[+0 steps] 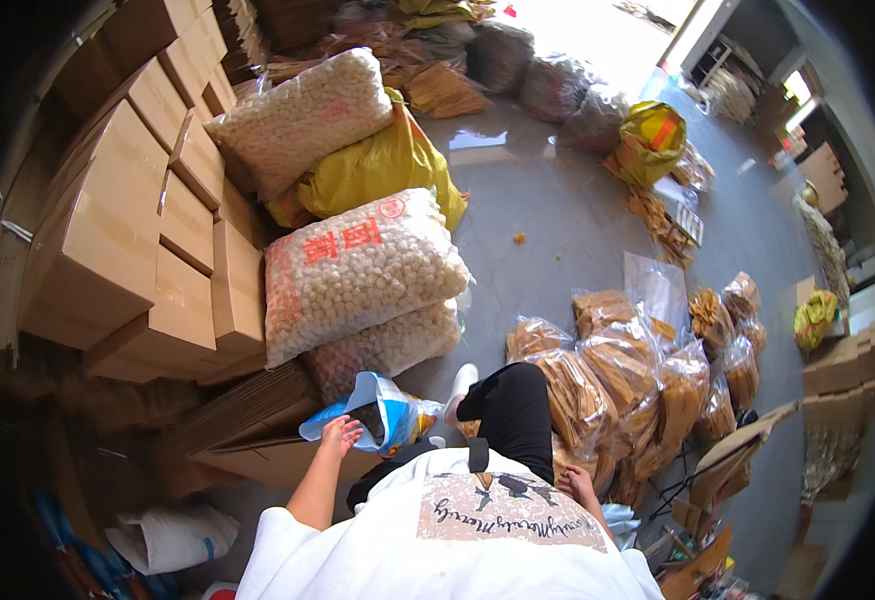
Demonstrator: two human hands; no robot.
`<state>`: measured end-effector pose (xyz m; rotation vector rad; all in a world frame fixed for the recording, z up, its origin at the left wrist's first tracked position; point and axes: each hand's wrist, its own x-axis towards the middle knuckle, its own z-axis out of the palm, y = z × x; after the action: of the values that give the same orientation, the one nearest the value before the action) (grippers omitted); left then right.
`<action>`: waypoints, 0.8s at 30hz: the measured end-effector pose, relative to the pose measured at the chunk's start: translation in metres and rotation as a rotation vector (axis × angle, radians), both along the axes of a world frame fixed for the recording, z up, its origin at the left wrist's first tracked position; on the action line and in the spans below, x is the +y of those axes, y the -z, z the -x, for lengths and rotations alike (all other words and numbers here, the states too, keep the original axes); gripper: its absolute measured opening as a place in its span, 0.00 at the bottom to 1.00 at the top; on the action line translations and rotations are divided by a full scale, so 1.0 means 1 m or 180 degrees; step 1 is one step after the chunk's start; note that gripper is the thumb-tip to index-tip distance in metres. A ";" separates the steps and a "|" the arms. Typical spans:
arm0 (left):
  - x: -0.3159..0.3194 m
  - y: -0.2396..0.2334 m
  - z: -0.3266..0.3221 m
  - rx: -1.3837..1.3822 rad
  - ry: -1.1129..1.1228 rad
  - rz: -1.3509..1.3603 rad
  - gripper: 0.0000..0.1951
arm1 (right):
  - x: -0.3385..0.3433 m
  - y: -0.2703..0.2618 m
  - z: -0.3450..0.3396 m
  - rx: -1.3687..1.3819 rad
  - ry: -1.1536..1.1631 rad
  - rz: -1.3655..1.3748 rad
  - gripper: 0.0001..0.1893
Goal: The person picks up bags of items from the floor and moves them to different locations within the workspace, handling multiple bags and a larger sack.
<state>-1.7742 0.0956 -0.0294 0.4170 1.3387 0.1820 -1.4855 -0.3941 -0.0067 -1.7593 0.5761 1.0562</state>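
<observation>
My left hand [341, 435] is at the rim of an upright blue and white woven plastic bag [394, 415], palm up with fingers apart; it holds nothing that I can see. Something dark lies inside the bag's mouth. My right hand [577, 482] hangs by my right thigh, fingers partly curled, beside clear plastic bags of brown dried sheets [574, 397]. Whether it touches them is unclear. Beyond the blue bag lie large stacked sacks of pale, small round pieces [377, 277], the upper one with red printing.
Cardboard boxes [118, 217] are stacked on the left, with flattened cardboard [250, 412] below them. A yellow sack [377, 169] lies between pale sacks. More filled bags [557, 86] line the far floor. A folding chair [737, 457] and a white sack [174, 536] are nearer.
</observation>
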 end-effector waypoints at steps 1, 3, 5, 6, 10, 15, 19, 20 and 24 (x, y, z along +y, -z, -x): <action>0.002 0.004 -0.001 0.0131 -0.0074 -0.0050 0.13 | 0.013 -0.002 -0.014 -0.0016 -0.0103 0.0036 0.17; 0.006 0.012 -0.010 0.0388 -0.0216 -0.0131 0.13 | 0.037 -0.003 -0.044 -0.0059 -0.0306 0.0115 0.18; 0.007 0.015 -0.026 0.0283 -0.0435 -0.0053 0.13 | 0.042 0.016 -0.075 0.0181 -0.0331 -0.0153 0.16; 0.006 0.016 -0.030 0.0220 -0.0552 0.0003 0.13 | 0.051 0.018 -0.094 0.0291 -0.0484 -0.0337 0.16; 0.004 0.015 -0.071 0.0073 -0.1001 0.0119 0.14 | 0.103 0.039 -0.162 0.0341 -0.0900 -0.0168 0.10; -0.006 -0.006 -0.119 -0.0076 -0.1168 -0.0110 0.17 | 0.259 0.037 -0.259 -0.0787 -0.3607 0.0481 0.13; 0.021 -0.038 -0.169 -0.0045 -0.1097 -0.0377 0.21 | 0.352 0.105 -0.321 -0.1450 -0.3619 -0.0335 0.15; 0.024 -0.040 -0.162 0.0197 -0.1274 -0.0478 0.23 | 0.388 0.104 -0.315 -0.1033 -0.3410 -0.0365 0.16; 0.078 -0.034 -0.122 0.1567 -0.1156 -0.1187 0.29 | 0.495 0.107 -0.311 -0.0688 -0.2967 -0.0504 0.25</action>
<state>-1.6524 0.1735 0.0041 0.5505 1.8699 0.6720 -1.1744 0.1014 -0.1137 -1.9862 -0.5214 1.4329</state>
